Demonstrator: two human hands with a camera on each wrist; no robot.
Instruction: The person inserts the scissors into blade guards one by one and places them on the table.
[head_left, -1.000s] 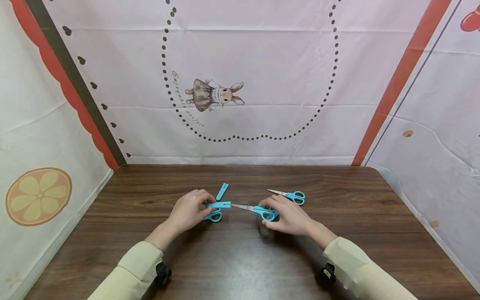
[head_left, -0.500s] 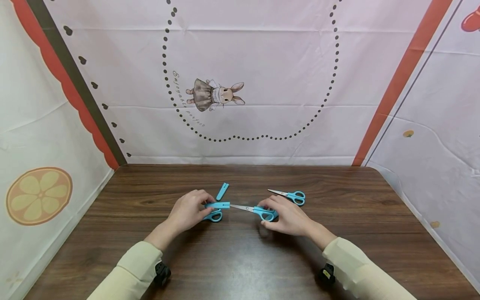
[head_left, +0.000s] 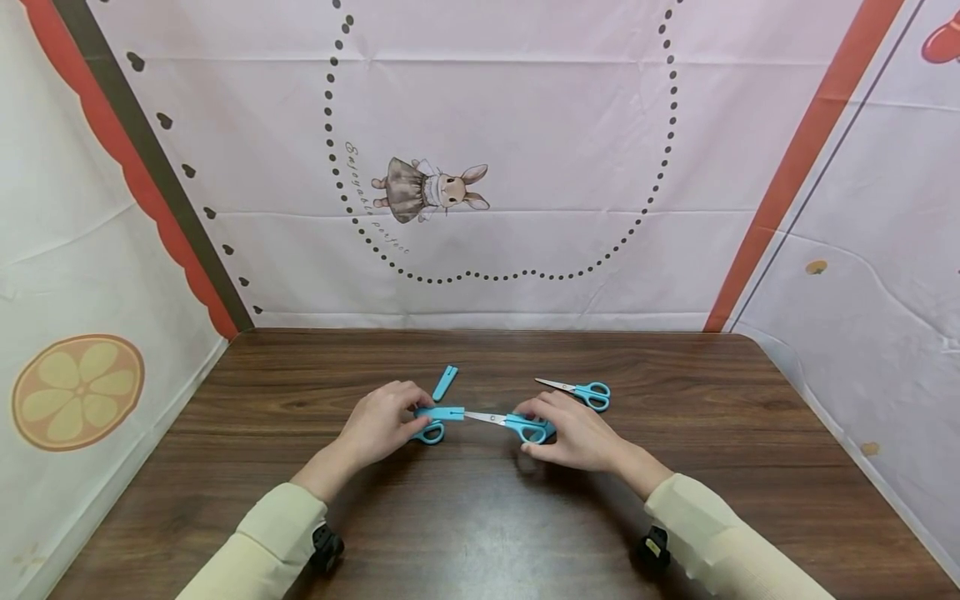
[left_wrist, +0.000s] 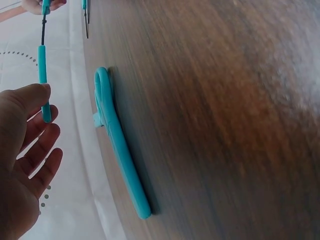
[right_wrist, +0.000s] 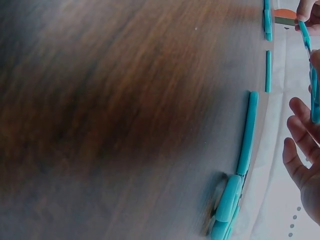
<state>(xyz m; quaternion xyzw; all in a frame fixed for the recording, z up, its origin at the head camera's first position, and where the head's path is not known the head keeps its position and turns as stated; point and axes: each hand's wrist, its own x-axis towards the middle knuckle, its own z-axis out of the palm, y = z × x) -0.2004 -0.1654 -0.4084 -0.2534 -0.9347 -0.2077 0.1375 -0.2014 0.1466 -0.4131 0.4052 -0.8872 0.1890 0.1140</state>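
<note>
My left hand (head_left: 382,421) pinches a light-blue cover (head_left: 446,413) between thumb and fingers, the other fingers loosely bent. My right hand (head_left: 566,429) grips a pair of scissors by its blue handles (head_left: 527,427), thumb against fingertips, the remaining fingers spread. I hold both above the wooden bench (head_left: 480,517), in line, the blades (head_left: 487,417) pointing at the cover's slotted mouth. The tip is right at that mouth; whether it is inside, I cannot tell.

On the bench below my left hand lies a covered pair (left_wrist: 122,155), partly hidden from above. Just beyond the held cover lies a loose cover (head_left: 445,383), set slantwise. Beyond my right hand a bare pair (head_left: 592,395) rests with its blades toward the left. The right wrist view also shows blue handles with a long cover-like piece (right_wrist: 247,132) on the bench near that hand.
</note>
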